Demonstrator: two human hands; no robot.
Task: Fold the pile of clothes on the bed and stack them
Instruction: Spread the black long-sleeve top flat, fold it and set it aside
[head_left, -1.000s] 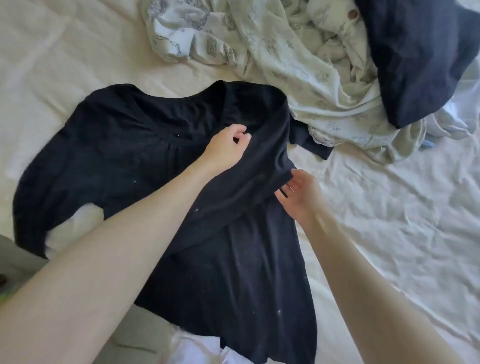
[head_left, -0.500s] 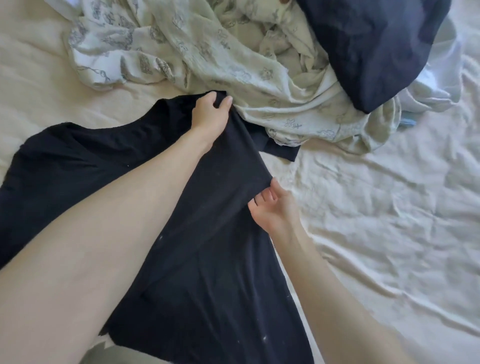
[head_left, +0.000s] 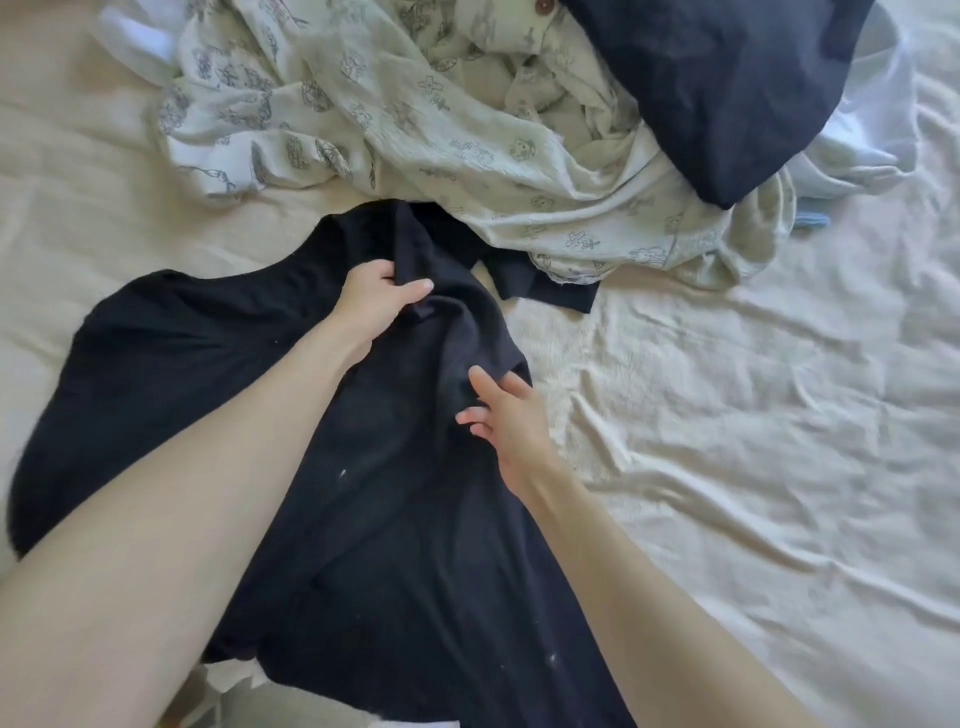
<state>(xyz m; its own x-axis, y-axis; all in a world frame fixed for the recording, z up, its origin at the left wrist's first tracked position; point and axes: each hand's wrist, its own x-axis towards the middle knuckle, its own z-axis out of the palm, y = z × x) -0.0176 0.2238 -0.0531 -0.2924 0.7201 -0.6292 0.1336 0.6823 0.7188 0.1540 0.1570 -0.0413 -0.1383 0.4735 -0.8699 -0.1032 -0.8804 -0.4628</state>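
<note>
A black top (head_left: 171, 374) lies spread on the cream bedsheet (head_left: 753, 467), its right side bunched up in the middle. My left hand (head_left: 376, 301) grips a fold of the black fabric near the collar end. My right hand (head_left: 506, 410) rests on the top's right edge with fingers loosely spread, touching the cloth. Behind them lies the pile: a pale printed garment (head_left: 415, 119) with a brown button, and a navy garment (head_left: 717, 88) on top of it at the right.
White cloth (head_left: 872, 119) and a bit of blue fabric (head_left: 810, 221) peek from under the pile at the right. More white cloth (head_left: 135, 41) shows at the top left. Rumpled bare sheet stretches to the right.
My left hand has pulled back from the top's far corner and now bunches the fabric. My right hand has let go of the edge and opened. The camera has tilted.
</note>
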